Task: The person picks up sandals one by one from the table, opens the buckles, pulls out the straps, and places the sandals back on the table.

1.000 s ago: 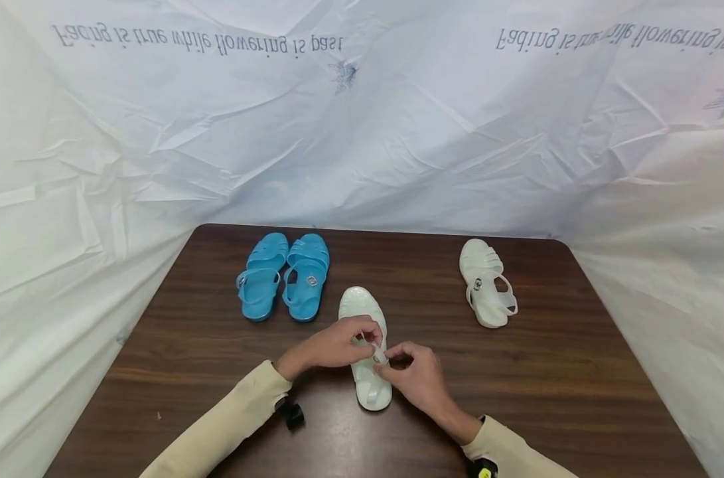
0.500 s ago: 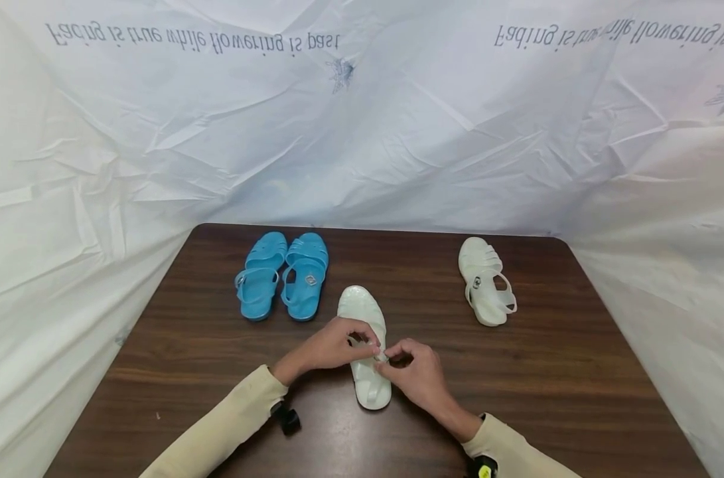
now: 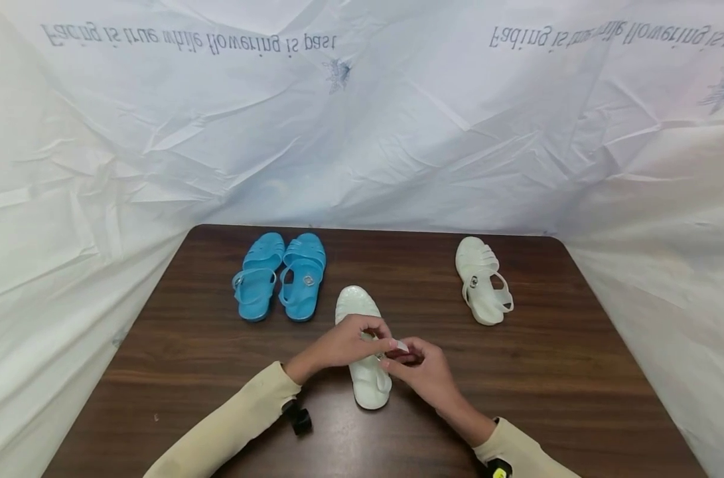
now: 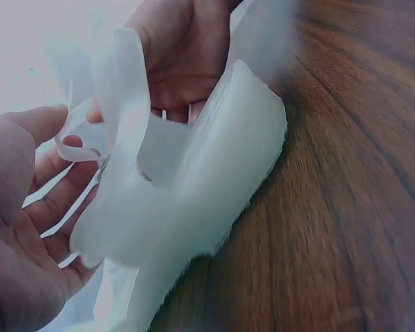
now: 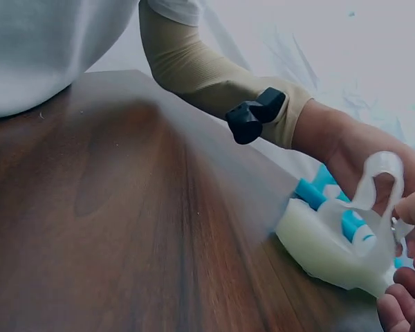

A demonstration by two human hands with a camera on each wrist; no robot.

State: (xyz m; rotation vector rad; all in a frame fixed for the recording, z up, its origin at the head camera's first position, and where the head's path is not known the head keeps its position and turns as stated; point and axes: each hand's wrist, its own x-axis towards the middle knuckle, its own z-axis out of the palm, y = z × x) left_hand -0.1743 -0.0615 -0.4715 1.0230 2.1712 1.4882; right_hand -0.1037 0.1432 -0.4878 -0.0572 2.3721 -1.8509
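Observation:
A white jelly sandal (image 3: 362, 332) lies on the dark wooden table (image 3: 541, 392), toe pointing away from me. My left hand (image 3: 352, 344) curls over its middle and pinches the ankle strap (image 4: 121, 104). From the right, my right hand (image 3: 418, 366) pinches the free end of the same strap (image 3: 400, 346); the strap (image 5: 377, 183) loops up above the heel. The sandal's heel (image 3: 370, 392) sticks out below my hands. Both sleeves are beige.
A pair of blue sandals (image 3: 281, 275) stands side by side at the back left. A second white sandal (image 3: 481, 280) lies at the back right. White crinkled sheeting (image 3: 362, 133) with printed text walls in the table on three sides.
Both hands shifted slightly right, and the strap end now sticks out between my fingertips toward the right. The sandal stays in place.

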